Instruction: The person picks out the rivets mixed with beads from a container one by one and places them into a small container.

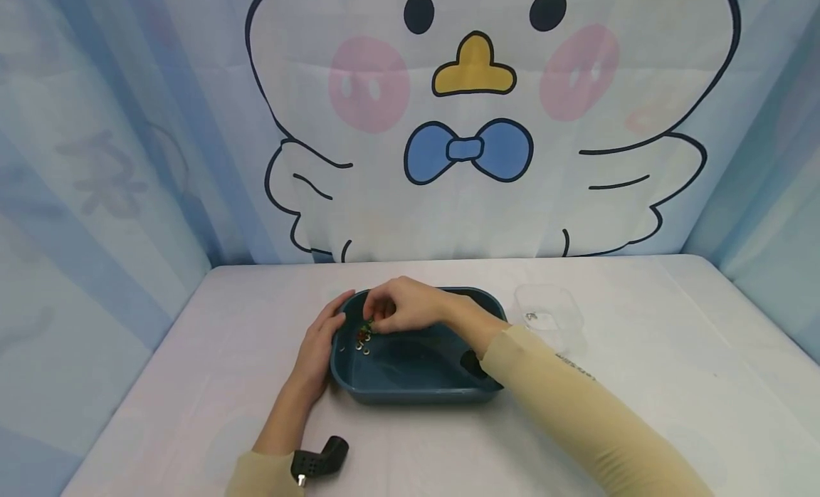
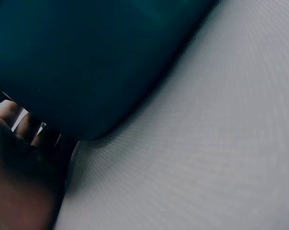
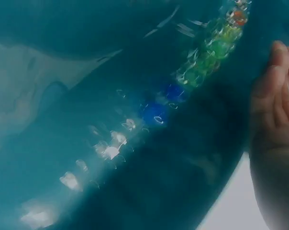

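My left hand (image 1: 315,344) rests against the left side of a dark teal plastic basin (image 1: 416,396), its fingers along the rim. In the left wrist view, its fingers show partly under the basin's dark wall. My right hand (image 1: 406,305) reaches into the basin with bent fingers, the fingertips right at a small cluster of green and red beads (image 1: 364,333). Small ring-like pieces lie just below them. In the right wrist view, blurred glossy beads (image 3: 218,48) run in a line, green, blue (image 3: 155,113) and clear. I cannot tell whether the right fingertips pinch one.
A clear plastic box (image 1: 551,308) with a few tiny pieces stands right of the basin on the white-covered table (image 1: 410,447). A black wrist camera (image 1: 320,458) sits on the left wrist. A printed curtain (image 1: 468,219) hangs behind the table.
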`<state>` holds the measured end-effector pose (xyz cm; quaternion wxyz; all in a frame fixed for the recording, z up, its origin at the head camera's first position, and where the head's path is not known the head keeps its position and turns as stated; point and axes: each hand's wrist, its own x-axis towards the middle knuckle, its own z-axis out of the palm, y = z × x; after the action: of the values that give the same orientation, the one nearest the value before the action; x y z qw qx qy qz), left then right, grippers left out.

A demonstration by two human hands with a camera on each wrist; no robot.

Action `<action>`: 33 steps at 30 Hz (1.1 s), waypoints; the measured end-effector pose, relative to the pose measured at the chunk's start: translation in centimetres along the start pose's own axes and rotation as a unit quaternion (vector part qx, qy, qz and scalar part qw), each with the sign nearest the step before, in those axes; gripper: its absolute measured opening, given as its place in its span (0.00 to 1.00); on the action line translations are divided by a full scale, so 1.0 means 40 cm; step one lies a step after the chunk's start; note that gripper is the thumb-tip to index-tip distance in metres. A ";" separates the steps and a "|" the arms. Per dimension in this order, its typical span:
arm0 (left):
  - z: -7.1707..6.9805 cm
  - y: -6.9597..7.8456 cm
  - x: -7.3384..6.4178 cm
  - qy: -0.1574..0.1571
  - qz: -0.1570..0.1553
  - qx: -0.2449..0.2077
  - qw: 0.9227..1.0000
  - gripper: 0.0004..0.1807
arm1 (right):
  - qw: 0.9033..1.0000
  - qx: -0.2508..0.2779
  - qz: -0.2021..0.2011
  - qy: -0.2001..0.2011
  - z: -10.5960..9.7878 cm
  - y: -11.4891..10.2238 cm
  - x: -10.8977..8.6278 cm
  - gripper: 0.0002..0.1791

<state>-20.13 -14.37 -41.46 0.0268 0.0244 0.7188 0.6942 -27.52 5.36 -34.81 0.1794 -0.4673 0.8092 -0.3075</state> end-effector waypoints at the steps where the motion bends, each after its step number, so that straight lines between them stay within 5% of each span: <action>1: 0.000 -0.001 0.000 0.001 -0.001 0.000 1.000 0.26 | 1.000 0.001 0.000 -0.003 0.002 0.000 0.000 0.11; 33: -0.002 -0.005 0.005 0.003 0.009 0.003 1.000 0.26 | 0.999 -0.011 0.007 -0.040 0.023 -0.007 0.024 0.10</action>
<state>-20.36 -14.46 -41.65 0.0182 0.0286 0.7210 0.6921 -27.30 4.12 -35.30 0.2088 -0.4756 0.8081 -0.2778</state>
